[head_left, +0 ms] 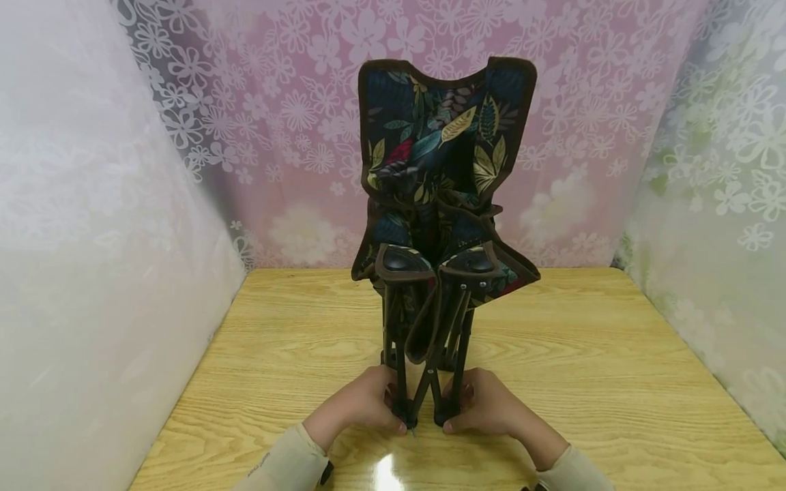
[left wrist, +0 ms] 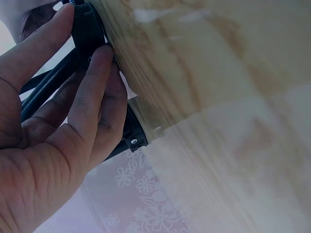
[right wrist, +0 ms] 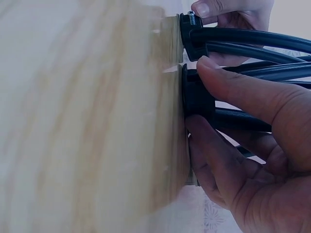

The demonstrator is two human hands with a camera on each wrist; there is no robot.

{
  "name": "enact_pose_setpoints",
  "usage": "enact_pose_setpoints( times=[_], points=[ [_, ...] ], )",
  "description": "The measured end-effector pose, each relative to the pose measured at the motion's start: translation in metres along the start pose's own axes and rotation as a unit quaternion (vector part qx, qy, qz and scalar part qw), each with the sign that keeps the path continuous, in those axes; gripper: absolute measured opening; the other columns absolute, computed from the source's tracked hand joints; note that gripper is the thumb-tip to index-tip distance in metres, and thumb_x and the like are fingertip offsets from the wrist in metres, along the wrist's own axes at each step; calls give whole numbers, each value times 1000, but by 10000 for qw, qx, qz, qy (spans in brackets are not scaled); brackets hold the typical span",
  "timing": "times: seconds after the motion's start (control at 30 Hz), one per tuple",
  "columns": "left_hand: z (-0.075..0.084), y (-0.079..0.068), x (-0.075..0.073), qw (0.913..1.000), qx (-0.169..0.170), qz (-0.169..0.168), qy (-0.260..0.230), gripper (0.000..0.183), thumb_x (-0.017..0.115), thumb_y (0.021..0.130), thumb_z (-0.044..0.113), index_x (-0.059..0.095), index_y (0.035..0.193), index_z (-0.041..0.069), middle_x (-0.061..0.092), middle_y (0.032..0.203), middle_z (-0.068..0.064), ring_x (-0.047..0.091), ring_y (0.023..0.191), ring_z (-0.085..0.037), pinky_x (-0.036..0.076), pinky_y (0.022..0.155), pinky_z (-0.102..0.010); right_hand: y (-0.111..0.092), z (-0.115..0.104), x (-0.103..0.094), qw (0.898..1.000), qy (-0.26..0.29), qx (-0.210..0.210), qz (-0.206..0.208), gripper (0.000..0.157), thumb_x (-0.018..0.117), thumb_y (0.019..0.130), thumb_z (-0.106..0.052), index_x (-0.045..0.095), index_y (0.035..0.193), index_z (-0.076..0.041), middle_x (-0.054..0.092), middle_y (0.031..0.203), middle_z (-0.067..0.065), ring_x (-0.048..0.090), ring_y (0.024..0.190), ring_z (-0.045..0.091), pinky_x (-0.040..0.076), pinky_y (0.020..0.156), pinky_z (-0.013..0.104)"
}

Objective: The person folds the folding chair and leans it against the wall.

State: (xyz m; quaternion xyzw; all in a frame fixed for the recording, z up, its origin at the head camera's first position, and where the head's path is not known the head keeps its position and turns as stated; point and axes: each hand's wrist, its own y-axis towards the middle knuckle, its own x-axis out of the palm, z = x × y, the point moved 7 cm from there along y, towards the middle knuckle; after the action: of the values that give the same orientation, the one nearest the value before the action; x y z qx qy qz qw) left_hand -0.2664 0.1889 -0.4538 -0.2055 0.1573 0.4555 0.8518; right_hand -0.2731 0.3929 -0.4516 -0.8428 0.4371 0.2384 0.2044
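Note:
A partly folded camp chair (head_left: 457, 129) stands upright on the table, its dark leaf-print fabric bunched above crossed black legs. At the front left foot (head_left: 405, 412), my left hand (head_left: 367, 402) grips with thumb in front and fingers behind. My right hand (head_left: 489, 407) holds the front right foot (head_left: 447, 412) in the same manner. The right wrist view shows thumb and fingers pinching that black plastic foot (right wrist: 199, 97). A small screw (right wrist: 192, 18) sticks out of the other front foot, by the left thumb. In the left wrist view a rear foot (left wrist: 135, 138) shows beyond the fingers.
The wood-grain table (head_left: 295, 320) has a glossy surface. Pink floral curtain (head_left: 295, 136) hangs behind it, with pale sheeting (head_left: 110, 239) on the left and a flowered sheet (head_left: 718, 204) on the right.

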Motion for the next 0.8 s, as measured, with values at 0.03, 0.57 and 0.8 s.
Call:
enact_pose_setpoints(
  times=[0.03,0.57,0.8],
  points=[
    [0,0,0,10000,-15,-6,15,42,97,67,-1,73,101,3,75,98,-9,73,84,-17,61,75,-28,0,0,0,10000,-4,-1,7,41,100,72,-19,77,104,-7,76,95,2,71,87,20,58,77,35],
    [1,1,-3,9996,31,49,283,42,99,66,3,74,100,3,74,99,-9,71,85,-18,60,76,-30,4,5,1,9999,-13,118,59,42,101,71,-20,78,104,-7,77,95,2,71,86,18,58,76,35],
    [2,1,-5,9992,26,106,378,44,100,65,4,73,100,2,73,97,-9,68,83,-17,59,74,-31,4,5,1,9999,-4,102,20,42,100,71,-20,77,104,-8,76,94,1,70,85,19,57,74,33]
  ],
)
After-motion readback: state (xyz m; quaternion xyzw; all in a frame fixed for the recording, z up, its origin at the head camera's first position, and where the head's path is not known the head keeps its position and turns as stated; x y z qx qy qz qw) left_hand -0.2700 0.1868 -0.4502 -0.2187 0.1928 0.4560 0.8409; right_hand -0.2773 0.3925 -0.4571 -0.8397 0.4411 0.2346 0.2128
